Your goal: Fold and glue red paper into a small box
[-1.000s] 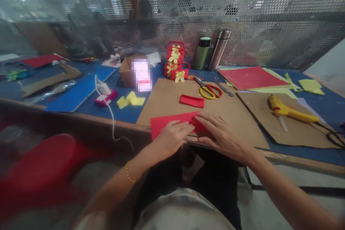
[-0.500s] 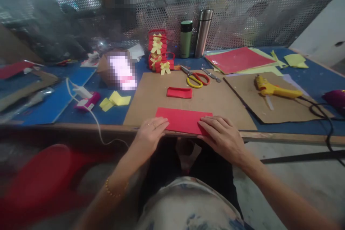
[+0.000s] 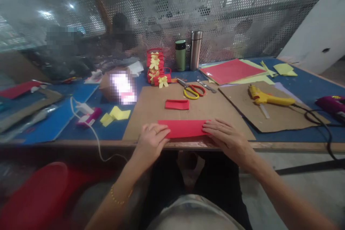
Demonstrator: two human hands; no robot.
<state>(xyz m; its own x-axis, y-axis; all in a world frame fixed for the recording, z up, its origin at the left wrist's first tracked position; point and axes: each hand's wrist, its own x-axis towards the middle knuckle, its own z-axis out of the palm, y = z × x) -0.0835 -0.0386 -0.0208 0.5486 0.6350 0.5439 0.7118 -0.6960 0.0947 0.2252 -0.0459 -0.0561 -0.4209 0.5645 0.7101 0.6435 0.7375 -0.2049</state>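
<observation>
A strip of red paper (image 3: 185,128) lies near the front edge of a cardboard sheet (image 3: 145,109). My left hand (image 3: 153,139) grips its left end, fingers bent over the top. At the right end, my right hand (image 3: 229,138) holds it with fingers laid across the top and the thumb hidden underneath. The near edge of the paper looks slightly curled between the hands. Just beyond it sits a small folded red paper piece (image 3: 177,104), touched by neither hand. Scissors (image 3: 192,90) with yellow and orange handles rest farther back, beside a utility knife (image 3: 206,86).
A yellow glue gun (image 3: 269,99) lies on another cardboard piece (image 3: 269,122) at right. Red paper crafts with yellow bows (image 3: 156,68), a green tumbler (image 3: 180,55) and a steel flask (image 3: 196,50) stand behind. Yellow scraps (image 3: 115,114) and a lit phone (image 3: 122,86) are at left.
The view has tilted upward, so everything sits lower. Between my hands the red paper shows less depth, its near edge now lifted or curled. Both hands keep their grip on its ends.
</observation>
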